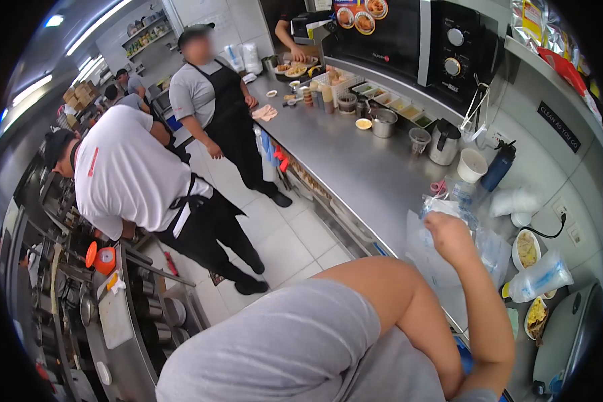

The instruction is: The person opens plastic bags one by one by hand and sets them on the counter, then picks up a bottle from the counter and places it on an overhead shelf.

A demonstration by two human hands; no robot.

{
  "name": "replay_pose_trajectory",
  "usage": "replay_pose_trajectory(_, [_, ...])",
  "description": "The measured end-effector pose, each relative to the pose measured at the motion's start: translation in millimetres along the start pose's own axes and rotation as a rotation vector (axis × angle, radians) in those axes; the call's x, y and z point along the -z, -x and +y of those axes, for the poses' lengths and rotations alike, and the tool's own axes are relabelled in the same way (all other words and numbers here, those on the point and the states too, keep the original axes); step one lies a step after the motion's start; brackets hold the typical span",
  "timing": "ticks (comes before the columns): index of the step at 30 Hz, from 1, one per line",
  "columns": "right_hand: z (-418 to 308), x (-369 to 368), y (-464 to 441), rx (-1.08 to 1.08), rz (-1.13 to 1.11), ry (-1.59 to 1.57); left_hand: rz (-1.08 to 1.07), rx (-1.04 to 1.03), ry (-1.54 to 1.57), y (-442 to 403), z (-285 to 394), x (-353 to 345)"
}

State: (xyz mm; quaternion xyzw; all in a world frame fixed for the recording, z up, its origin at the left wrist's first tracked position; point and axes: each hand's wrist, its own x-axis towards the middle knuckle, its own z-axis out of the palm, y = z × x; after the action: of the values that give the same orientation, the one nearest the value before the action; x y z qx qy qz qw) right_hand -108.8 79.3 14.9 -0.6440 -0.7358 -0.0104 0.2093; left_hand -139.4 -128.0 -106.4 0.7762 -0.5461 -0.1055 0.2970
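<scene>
My right hand [449,236] is over the right end of the steel counter, its fingers curled closed at a clear plastic bag [425,244]. More crumpled clear plastic spreads under and beside the hand. Just beyond it lie pink-handled scissors [439,187]. My left arm is bent, with its grey sleeve [281,342] across the bottom of the view; the left hand itself does not show. Near my right forearm are a bowl of food [528,249], another bowl of yellow and brown food [536,318] and a translucent squeeze bottle [539,276] lying tilted.
Along the steel counter [355,174] stand a metal pot [383,123], a kettle [444,142], a white tub [472,165] and a dark blue bottle [499,166]. A microwave [382,40] is behind. Co-workers in aprons stand at the left; one person [134,161] bends over the opposite station.
</scene>
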Motion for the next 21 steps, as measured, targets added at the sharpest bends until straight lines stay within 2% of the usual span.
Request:
replay_pose_trajectory(1, [-3, 0, -6, 0.016, 0.038, 0.006, 0.0, -0.025, -0.05, 0, -3, -3])
replay_pose_trajectory(3, [-23, 16, 30, -0.041, -0.078, 0.02, 0.013, -0.057, -0.129, 6, -9, -13])
replay_pose_trajectory(5, [-29, 21, 82, -0.126, 0.115, -0.106, 0.05, -0.089, -0.216, 15, -6, -18])
replay_pose_trajectory(7, [-21, 13, 122, -0.513, 0.205, -0.312, 0.079, -0.084, -0.251, 28, -7, -18])
replay_pose_trajectory(10, [14, -35, 152, -0.725, 0.374, -0.508, 0.124, -0.011, -0.099, 54, -4, -13])
replay_pose_trajectory(11, [22, -52, 150, -0.811, 0.431, -0.657, 0.166, 0.031, 0.005, 68, -1, -8])
replay_pose_trajectory(12, [29, -68, 147, -0.794, 0.404, -0.609, 0.204, 0.074, 0.116, 85, 1, -2])
replay_pose_trajectory(14, [34, -92, 150, -0.768, 0.334, -0.534, 0.34, 0.207, 0.413, 126, 3, 17])
replay_pose_trajectory(15, [20, -80, 147, -0.715, 0.25, -0.332, 0.413, 0.307, 0.541, 155, 1, 27])
replay_pose_trajectory(16, [15, -72, 151, -0.69, 0.239, -0.28, 0.501, 0.467, 0.752, 181, -10, 25])
replay_pose_trajectory(17, [10, -68, 163, -0.668, 0.23, -0.226, 0.563, 0.579, 0.773, 225, 24, 64])
replay_pose_trajectory(18, [7, -63, 175, -0.649, 0.223, -0.172, 0.762, 0.586, 0.756, 263, 33, 65])
replay_pose_trajectory(20, [-6, -51, 204, -0.772, 0.225, -0.204, 1.078, 0.799, 0.751, 339, 41, 39])
replay_pose_trajectory(21, [-12, -43, 214, -0.837, 0.22, -0.216, 1.189, 0.956, 0.698, 367, 67, 38])
